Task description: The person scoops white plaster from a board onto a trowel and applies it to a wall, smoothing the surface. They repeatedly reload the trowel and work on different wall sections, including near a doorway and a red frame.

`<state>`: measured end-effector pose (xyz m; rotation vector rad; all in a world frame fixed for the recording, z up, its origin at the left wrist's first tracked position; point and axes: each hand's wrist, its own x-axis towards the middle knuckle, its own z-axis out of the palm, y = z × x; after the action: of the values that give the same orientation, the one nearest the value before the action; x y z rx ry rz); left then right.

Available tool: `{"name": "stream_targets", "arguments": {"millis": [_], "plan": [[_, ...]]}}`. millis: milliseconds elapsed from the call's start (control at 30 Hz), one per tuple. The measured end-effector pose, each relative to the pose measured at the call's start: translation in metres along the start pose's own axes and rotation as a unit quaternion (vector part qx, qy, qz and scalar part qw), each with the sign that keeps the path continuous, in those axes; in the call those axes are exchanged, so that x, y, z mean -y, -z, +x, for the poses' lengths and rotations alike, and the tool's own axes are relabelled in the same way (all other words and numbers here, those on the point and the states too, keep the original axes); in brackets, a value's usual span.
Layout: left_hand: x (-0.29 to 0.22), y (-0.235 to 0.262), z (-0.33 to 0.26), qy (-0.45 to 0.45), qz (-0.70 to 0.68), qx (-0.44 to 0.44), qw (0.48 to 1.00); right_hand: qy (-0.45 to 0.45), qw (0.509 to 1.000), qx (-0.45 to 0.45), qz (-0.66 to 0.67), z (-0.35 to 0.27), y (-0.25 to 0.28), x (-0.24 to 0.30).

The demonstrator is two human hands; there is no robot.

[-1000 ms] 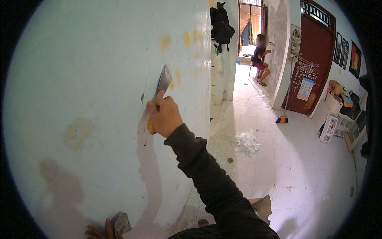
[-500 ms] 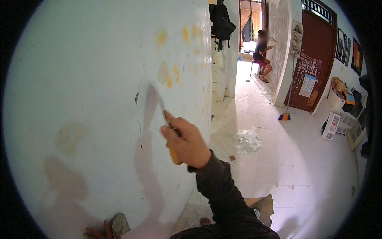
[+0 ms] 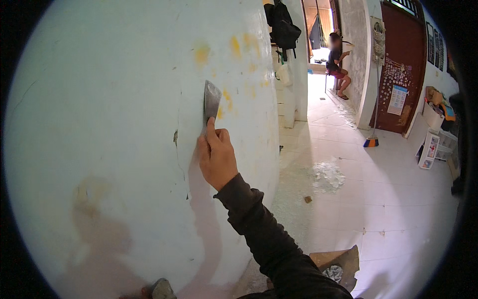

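Observation:
My right hand [image 3: 218, 158] is closed round a putty knife, its forefinger stretched along the base of the grey metal blade [image 3: 212, 97]. The blade points up against the pale wall [image 3: 124, 114], beside yellow stains [image 3: 227, 99]. Its handle is hidden by the hand. At the bottom edge, only a small part of my left hand [image 3: 145, 292] shows, low by the wall. A grey-beige flat piece [image 3: 163, 289] is at its fingers and appears held; its kind is unclear. A cracked, chipped spot [image 3: 175, 138] marks the wall left of my right hand.
White flakes [image 3: 328, 177] lie on the tiled floor [image 3: 378, 199], with a torn cardboard piece [image 3: 343, 259] near my right arm. Farther off, a person [image 3: 337, 65] sits by a grey wall. A broom [image 3: 371, 141] leans near a brown door [image 3: 398, 70].
My right hand has turned upright, and the blade now shows its broad face, higher and further right on the wall. My left hand has sunk mostly out of view. The view has shifted slightly left.

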<state>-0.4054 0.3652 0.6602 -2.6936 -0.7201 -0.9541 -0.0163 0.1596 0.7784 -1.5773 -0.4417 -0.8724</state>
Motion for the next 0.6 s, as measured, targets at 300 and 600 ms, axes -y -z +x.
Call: {"name": "stream_targets", "arguments": {"millis": [300, 600], "plan": [[-0.016, 0.0, 0.008, 0.08, 0.507, 0.237, 0.825, 0.025, 0.997, 0.071, 0.023, -0.008, 0.005, 0.002], [-0.006, 0.002, 0.004, 0.018, 0.047, 0.052, 0.997, 0.016, 0.988, 0.155, 0.008, -0.058, 0.037, 0.014]]}}
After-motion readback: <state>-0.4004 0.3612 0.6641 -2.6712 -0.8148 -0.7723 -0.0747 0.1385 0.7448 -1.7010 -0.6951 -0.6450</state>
